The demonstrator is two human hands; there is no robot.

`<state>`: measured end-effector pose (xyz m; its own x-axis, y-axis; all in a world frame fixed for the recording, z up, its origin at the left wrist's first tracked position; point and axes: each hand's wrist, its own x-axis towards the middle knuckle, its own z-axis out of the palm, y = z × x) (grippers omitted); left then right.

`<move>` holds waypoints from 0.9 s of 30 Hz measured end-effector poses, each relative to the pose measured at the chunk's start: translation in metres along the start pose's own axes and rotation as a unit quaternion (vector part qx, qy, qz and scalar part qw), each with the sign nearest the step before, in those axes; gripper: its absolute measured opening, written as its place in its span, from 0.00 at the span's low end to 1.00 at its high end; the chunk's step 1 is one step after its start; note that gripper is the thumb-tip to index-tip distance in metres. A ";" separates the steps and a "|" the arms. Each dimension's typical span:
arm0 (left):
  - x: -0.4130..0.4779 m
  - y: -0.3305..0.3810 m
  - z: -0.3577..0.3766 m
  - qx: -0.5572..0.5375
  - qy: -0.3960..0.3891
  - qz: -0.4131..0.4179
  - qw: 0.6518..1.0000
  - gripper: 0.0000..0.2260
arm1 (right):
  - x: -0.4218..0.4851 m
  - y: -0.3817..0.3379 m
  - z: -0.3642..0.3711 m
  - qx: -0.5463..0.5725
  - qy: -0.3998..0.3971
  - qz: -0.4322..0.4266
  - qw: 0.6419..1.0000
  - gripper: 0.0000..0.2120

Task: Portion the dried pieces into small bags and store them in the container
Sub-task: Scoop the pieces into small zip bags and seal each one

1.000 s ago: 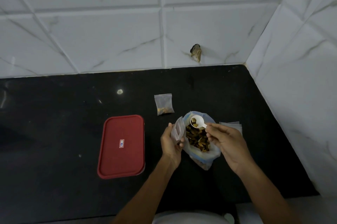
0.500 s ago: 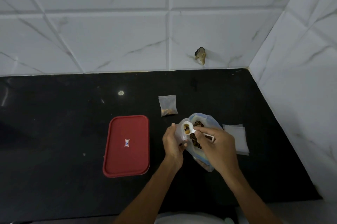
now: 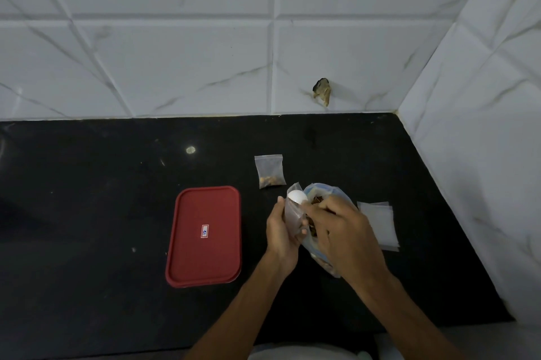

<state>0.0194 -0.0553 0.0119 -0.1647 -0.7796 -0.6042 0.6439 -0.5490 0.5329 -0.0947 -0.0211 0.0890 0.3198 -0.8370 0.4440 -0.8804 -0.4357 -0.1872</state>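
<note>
Over the black counter (image 3: 117, 213), left hand (image 3: 282, 238) pinches the small bag (image 3: 293, 214), likely limp and slippery, best held at its mouth; right hand (image 3: 344, 232) grips a white scoop (image 3: 297, 197), apparently tipped into it.

I have both bare forearms rising from the bottom edge and converging near the centre of the frame. My left hand (image 3: 282, 232) sits just left of centre, fingers curled around a small bag (image 3: 292, 217). My right hand (image 3: 341, 232), knuckles up and just beside the left, pinches a white scoop (image 3: 297, 197) at the bag's mouth.
</note>
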 end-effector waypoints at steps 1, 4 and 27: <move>0.000 0.000 0.001 -0.007 -0.002 -0.005 1.000 0.20 | 0.000 -0.002 -0.004 0.002 -0.009 -0.006 1.000 0.13; 0.004 0.001 0.000 -0.024 0.003 -0.022 0.999 0.20 | -0.003 -0.001 0.002 -0.019 -0.012 -0.019 1.000 0.12; 0.016 -0.020 -0.016 -0.005 0.080 -0.025 0.996 0.22 | -0.037 0.067 0.059 0.020 -0.077 0.184 0.980 0.12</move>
<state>0.0158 -0.0527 -0.0177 -0.0771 -0.6928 -0.7170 0.6453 -0.5829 0.4938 -0.1452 -0.0386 0.0081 0.0352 -0.9786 0.2025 -0.9323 -0.1052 -0.3461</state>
